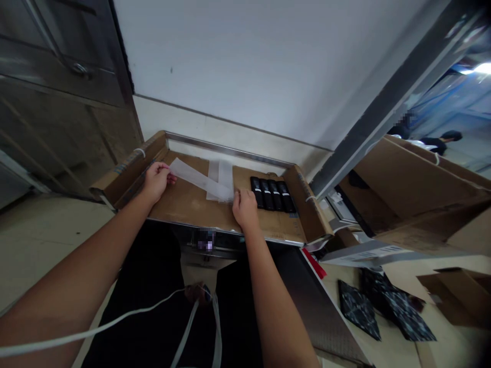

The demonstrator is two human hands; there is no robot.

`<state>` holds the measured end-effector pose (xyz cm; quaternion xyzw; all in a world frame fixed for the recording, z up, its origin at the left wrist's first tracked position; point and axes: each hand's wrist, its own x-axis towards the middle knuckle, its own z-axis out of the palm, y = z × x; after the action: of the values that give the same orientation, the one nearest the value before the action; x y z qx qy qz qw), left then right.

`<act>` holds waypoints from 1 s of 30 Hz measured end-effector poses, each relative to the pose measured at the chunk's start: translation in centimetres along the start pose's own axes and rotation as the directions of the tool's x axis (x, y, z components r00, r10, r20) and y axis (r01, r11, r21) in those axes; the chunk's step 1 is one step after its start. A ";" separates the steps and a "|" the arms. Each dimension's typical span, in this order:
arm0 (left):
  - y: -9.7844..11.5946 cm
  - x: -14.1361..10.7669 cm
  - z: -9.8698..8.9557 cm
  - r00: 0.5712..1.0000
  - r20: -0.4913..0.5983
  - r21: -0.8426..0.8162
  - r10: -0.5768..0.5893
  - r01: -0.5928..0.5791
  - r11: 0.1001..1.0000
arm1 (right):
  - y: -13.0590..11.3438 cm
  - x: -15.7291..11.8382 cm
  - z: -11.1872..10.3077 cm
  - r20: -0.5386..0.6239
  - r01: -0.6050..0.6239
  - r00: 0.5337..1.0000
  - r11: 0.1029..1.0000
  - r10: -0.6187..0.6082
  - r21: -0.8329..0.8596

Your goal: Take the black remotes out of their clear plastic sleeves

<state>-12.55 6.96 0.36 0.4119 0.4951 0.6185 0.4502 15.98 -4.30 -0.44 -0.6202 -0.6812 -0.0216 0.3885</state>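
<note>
My left hand (pixel 156 180) grips the left end of a long clear plastic sleeve (pixel 194 178) that lies across a cardboard-lined work tray (pixel 184 204). My right hand (pixel 244 207) pinches the sleeve's right end near the tray's middle. More clear sleeves (pixel 223 174) lie flat just behind it. To the right of my right hand, several black bar-shaped items (pixel 272 194) lie side by side in a row on the cardboard.
Cardboard walls (pixel 126 171) line the tray's left and right sides, and a metal rim (pixel 226 149) runs along the back by the white wall. Open cardboard boxes (pixel 418 194) stand at the right. Dark patterned packets (pixel 387 304) lie on the floor. Another person (pixel 441 140) sits far right.
</note>
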 end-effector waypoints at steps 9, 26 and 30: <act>-0.1 0.0 0.4 0.999 -0.029 0.113 0.019 -0.016 0.994 | 1.1 0.6 0.3 0.147 -0.168 0.980 0.960 0.138 0.223; 2.0 -11.8 -3.6 0.945 0.175 0.137 -0.278 0.256 0.957 | 2.4 0.6 0.4 0.053 -0.369 0.914 0.771 0.402 0.520; 3.4 -12.2 -3.2 0.968 0.251 0.351 0.026 -0.117 0.929 | 2.2 0.6 0.5 0.057 -0.371 0.911 0.754 0.407 0.542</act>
<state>-12.95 -5.95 2.35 0.5782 0.5268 0.4774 0.4002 17.72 -3.09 -1.48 -0.6116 -0.5021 0.2331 0.5653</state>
